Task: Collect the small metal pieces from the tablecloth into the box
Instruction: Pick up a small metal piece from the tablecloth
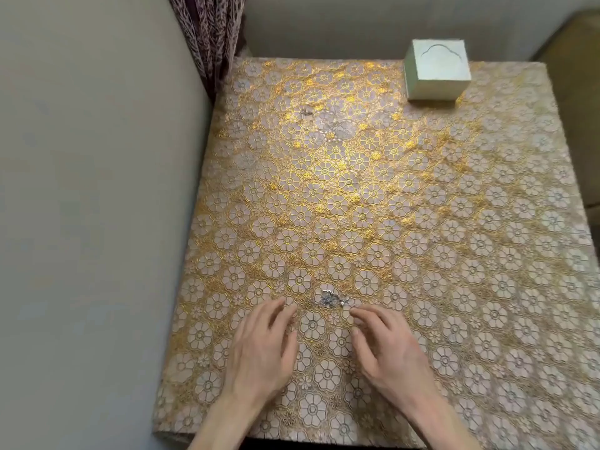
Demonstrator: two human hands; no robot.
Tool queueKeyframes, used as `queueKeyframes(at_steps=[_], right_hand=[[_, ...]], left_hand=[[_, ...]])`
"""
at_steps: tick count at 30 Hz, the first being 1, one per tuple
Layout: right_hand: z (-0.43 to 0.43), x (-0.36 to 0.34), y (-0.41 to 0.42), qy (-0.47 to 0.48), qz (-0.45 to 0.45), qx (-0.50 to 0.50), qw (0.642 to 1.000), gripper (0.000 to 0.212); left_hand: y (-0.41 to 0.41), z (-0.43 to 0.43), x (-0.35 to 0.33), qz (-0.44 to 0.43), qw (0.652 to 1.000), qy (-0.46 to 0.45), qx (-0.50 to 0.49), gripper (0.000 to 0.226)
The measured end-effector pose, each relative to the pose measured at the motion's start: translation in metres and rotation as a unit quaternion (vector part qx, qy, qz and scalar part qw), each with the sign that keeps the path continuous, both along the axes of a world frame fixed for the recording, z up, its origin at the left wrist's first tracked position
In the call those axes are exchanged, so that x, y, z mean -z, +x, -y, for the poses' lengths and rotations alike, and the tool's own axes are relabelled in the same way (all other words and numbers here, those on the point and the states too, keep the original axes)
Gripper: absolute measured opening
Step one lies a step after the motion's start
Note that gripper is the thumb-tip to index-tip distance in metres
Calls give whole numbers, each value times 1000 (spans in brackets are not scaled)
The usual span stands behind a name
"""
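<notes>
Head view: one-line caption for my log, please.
The left hand and right hand flank a heap of metal pieces on the flowered tablecloth; the box stands at the far right corner.

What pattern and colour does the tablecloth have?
The tablecloth has rows of pale round flowers outlined in shiny gold, seen best in the head view.

Small metal pieces (334, 299) on tablecloth (422, 222) near front, between left hand (259, 347) and right hand (388, 350); box (436, 71) at back right corner.

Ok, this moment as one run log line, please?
metal pieces: heaped on tablecloth; left hand: open, beside them; right hand: open, beside them; box: far right corner
</notes>
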State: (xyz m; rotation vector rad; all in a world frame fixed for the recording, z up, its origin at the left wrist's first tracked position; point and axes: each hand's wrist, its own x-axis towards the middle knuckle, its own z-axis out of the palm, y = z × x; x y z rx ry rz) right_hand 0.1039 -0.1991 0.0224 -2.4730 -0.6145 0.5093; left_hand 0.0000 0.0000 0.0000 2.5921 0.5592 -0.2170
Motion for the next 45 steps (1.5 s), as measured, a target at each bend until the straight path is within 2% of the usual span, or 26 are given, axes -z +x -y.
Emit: queueKeyframes(at_steps=[3, 7, 12, 21, 29, 35, 39, 45], right_hand=[[-7, 35, 5, 43, 89, 20, 995, 45], [-17, 72, 8, 37, 180, 31, 983, 49], [-19, 85, 1, 30, 246, 40, 968, 45], [-21, 70, -16, -4, 208, 55, 977, 38], [-24, 60, -16, -13, 224, 71, 972, 30], [-22, 70, -8, 6, 248, 76, 966, 26], [-22, 78, -6, 27, 241, 86, 966, 20], [-12, 77, -3, 139, 160, 91, 973, 5]], left_hand=[[-3, 0, 26, 39, 999, 19, 13, 51], [-15, 5, 51, 113, 991, 66, 40, 55], [-18, 6, 61, 117, 989, 86, 30, 55], [-29, 20, 51, 117, 988, 102, 12, 59], [-45, 33, 51, 124, 987, 98, -8, 70], [-42, 29, 57, 137, 987, 78, -24, 65], [-42, 29, 58, 153, 985, 75, -21, 62], [-47, 27, 60, 152, 986, 67, -19, 60]])
